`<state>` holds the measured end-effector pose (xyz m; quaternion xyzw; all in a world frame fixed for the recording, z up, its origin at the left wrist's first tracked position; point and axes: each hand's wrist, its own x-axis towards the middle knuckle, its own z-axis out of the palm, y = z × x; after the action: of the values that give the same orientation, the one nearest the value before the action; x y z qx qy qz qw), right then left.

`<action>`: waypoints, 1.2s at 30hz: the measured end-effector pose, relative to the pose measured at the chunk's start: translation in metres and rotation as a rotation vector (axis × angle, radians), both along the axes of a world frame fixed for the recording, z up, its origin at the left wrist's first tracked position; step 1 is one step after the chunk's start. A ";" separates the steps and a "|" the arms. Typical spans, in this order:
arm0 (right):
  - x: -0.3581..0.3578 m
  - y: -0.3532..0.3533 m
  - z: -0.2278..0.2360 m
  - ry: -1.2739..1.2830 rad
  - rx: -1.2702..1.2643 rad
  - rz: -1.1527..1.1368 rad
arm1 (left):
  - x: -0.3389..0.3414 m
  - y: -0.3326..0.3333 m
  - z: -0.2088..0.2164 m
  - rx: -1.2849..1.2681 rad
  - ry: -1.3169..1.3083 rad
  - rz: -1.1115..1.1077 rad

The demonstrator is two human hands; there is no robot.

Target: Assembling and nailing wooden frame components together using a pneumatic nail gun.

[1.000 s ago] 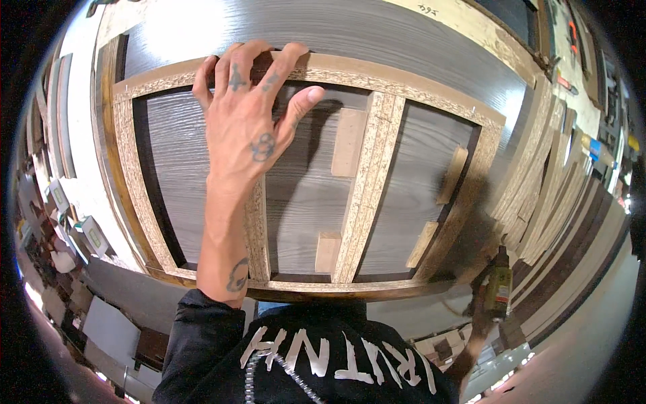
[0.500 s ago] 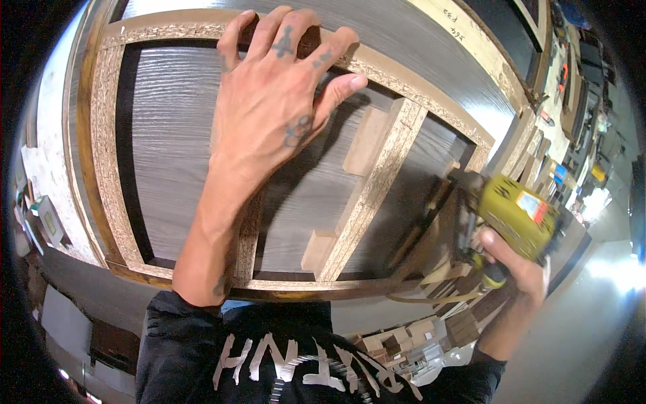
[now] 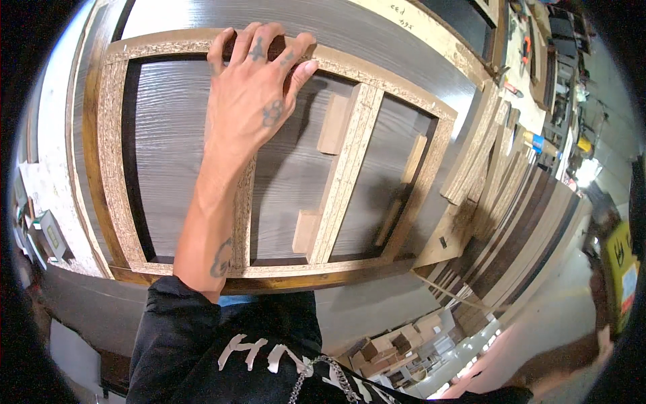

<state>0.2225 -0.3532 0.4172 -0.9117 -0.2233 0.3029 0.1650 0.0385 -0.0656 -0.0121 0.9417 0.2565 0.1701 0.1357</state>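
A chipboard frame (image 3: 356, 155) with crossbars lies on a dark wood-grain panel (image 3: 168, 135). My left hand (image 3: 247, 97) is bent over its far rail, fingers hooked across the edge and the thumb along the near side. At the far right rim, my right hand (image 3: 603, 342) is blurred and partly cut off. It holds a yellow-green nail gun (image 3: 620, 269), away from the frame, with only part of the tool showing. Small wood blocks (image 3: 334, 123) stand against the crossbar inside the frame.
Chipboard strips (image 3: 481, 151) lie beyond the frame's right end. Long boards (image 3: 518, 222) are stacked to the right, with a thin hose (image 3: 451, 293) running past them. Cut blocks (image 3: 404, 337) sit lower down. A white-topped surface (image 3: 50, 141) is at the left.
My right hand has swung the nail gun away from the frame's right end, out to the right rim. My left hand stays on the far rail while the view shifts slightly.
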 end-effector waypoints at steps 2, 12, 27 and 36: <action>0.010 -0.009 -0.044 0.213 0.126 0.049 | -0.001 -0.001 0.000 0.017 0.006 -0.007; 0.010 0.105 -0.270 -0.004 -0.207 0.410 | -0.003 0.002 0.000 0.017 0.084 -0.008; 0.025 0.081 -0.296 -0.138 -0.193 0.556 | -0.001 0.001 -0.002 0.042 0.081 0.009; 0.019 0.094 -0.290 -0.155 -0.211 0.582 | -0.001 0.001 0.001 -0.008 0.027 0.004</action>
<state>0.2414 -0.2595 0.1268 -0.8418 -0.4542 0.2886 -0.0414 0.0373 -0.0644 -0.0111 0.9428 0.2610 0.1567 0.1357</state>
